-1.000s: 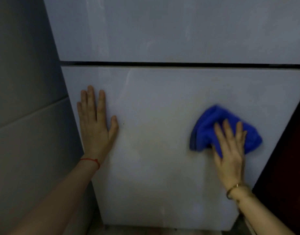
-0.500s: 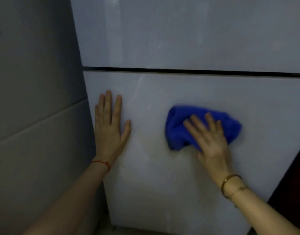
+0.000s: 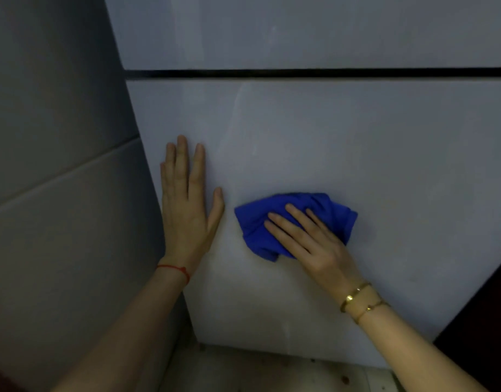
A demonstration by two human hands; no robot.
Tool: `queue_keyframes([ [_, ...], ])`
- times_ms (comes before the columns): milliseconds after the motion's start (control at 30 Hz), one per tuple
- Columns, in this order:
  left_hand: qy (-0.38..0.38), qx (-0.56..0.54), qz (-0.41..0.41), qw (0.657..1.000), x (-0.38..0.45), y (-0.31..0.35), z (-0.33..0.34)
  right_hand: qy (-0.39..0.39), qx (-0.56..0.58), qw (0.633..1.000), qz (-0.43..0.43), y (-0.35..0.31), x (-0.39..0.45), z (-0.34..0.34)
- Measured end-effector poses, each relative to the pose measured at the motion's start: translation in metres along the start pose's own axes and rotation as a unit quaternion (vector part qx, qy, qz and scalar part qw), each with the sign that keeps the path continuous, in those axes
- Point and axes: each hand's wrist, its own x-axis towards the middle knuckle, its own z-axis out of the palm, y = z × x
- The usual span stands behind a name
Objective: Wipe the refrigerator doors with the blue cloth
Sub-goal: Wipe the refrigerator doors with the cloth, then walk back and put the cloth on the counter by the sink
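The lower refrigerator door (image 3: 385,165) is a pale glossy panel filling most of the view, with the upper door (image 3: 300,29) above a dark horizontal gap. A crumpled blue cloth (image 3: 257,222) lies pressed flat against the lower door under my right hand (image 3: 308,239), whose fingers spread over it. My left hand (image 3: 187,205) rests flat on the same door near its left edge, fingers apart and pointing up, holding nothing. The cloth's left edge is a short way from my left thumb.
A grey tiled wall (image 3: 59,193) runs along the left of the refrigerator. A dark surface (image 3: 486,335) borders the door at the lower right. Speckled floor (image 3: 271,372) shows below the door's bottom edge.
My right hand has slid the blue cloth leftward across the lower door, from near its right side to close beside my left hand. The left hand stays pressed in place.
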Motion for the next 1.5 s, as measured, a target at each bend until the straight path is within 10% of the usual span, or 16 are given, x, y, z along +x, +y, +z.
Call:
queue_keyframes([
  [233, -0.142, -0.028, -0.128, 0.981, -0.025, 0.048, -0.053, -0.120, 0.135, 0.970, 0.160, 0.015, -0.008, -0.099],
  [433, -0.422, -0.097, -0.374, 0.820, 0.033, 0.125, -0.159, -0.264, 0.292, 0.760, 0.517, 0.015, 0.017, -0.239],
  [733, -0.583, -0.022, -0.475, 0.658, 0.163, 0.244, -0.352, -0.438, 0.308, 0.511, 0.673, 0.013, 0.097, -0.505],
  [1067, -0.695, -0.024, -0.415, 0.586, 0.218, 0.262, -0.385, -0.488, 0.233, 0.346, 0.767, 0.023, 0.108, -0.609],
  [1167, -0.726, -0.001, -0.373, 0.578, 0.230, 0.255, -0.356, -0.478, 0.214, 0.352, 0.776, 0.030, 0.106, -0.611],
  [1300, -0.771, 0.006, -0.286, 0.569, 0.246, 0.245, -0.305, -0.419, 0.160, 0.372, 0.812, 0.035, 0.112, -0.617],
  [1500, -0.843, -0.043, -0.091, 0.528, 0.276, 0.257, -0.231, -0.256, 0.054, 0.243, 0.934, -0.002, 0.133, -0.629],
])
